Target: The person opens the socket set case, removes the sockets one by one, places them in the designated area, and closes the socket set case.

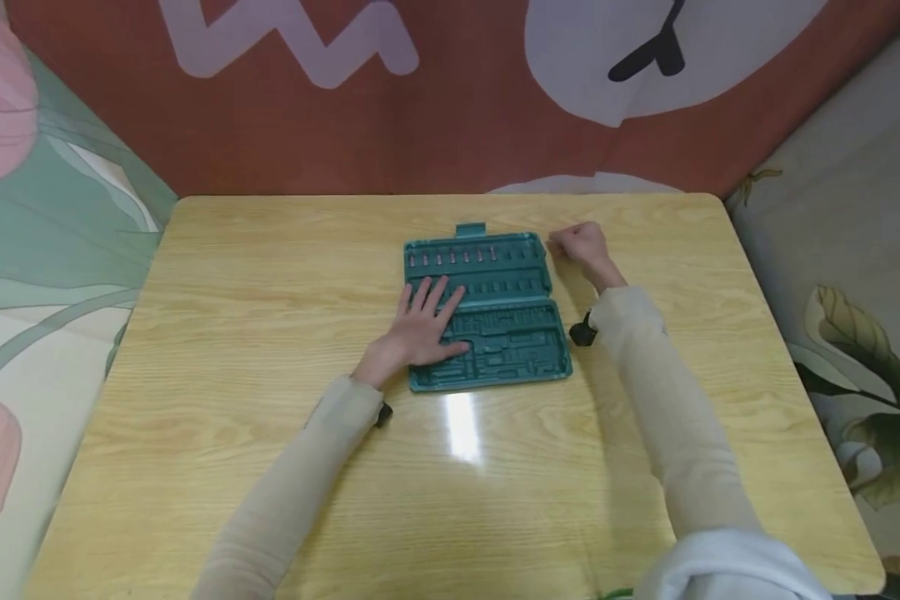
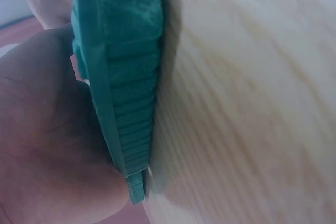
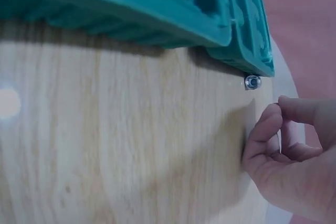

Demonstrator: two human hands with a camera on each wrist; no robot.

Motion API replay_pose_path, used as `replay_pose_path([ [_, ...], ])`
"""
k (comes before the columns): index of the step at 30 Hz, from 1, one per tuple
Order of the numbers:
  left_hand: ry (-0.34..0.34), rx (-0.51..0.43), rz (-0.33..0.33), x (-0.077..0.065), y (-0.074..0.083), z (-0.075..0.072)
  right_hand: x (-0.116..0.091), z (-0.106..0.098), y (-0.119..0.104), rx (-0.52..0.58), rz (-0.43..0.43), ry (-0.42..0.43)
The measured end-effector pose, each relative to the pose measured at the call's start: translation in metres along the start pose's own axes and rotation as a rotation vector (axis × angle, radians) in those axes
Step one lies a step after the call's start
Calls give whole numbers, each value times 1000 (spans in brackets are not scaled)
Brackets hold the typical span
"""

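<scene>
An opened green plastic tool case (image 1: 517, 346) lies flat on the table, with moulded slots in both halves. Across its left side rests my left hand (image 1: 422, 333), fingers straight and spread. A row of small metal pieces (image 1: 452, 257) sits in the slots of the far half. Beyond the case's far right corner is my right hand (image 1: 581, 243), its fingers curled and the thumb close to the index finger. In the right wrist view, a small shiny metal socket (image 3: 253, 82) stands by that corner, apart from the fingertips. Nothing shows between those fingers.
The wooden table (image 1: 270, 250) extends around the case on every side. A latch tab (image 1: 470, 229) sticks out from the case's far edge. Behind the table hangs a reddish-brown patterned cloth (image 1: 457, 142).
</scene>
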State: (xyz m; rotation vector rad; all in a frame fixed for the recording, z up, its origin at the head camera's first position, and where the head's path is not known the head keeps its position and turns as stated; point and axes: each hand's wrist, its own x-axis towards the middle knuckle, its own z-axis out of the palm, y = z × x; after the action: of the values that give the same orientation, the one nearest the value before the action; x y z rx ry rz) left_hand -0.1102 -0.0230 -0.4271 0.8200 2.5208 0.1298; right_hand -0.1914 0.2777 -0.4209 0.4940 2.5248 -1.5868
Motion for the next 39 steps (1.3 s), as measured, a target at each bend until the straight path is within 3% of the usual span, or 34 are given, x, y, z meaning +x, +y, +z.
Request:
replay_pose_path([
  [5, 5, -1, -5, 0, 0, 1, -5, 6, -7, 13, 12, -36],
  [12, 7, -10, -7, 4, -3, 6, -15, 34, -34, -46, -96, -127],
  [21, 1, -4, -10, 2, -1, 5, -13, 65, -36, -141, -122, -164],
  [30, 2, -4, -23, 3, -2, 5, -14, 72, -39, -223, -134, -176],
  [39, 2, -5, -22, 6, -1, 5, -14, 71, -38, -216, -84, -184],
])
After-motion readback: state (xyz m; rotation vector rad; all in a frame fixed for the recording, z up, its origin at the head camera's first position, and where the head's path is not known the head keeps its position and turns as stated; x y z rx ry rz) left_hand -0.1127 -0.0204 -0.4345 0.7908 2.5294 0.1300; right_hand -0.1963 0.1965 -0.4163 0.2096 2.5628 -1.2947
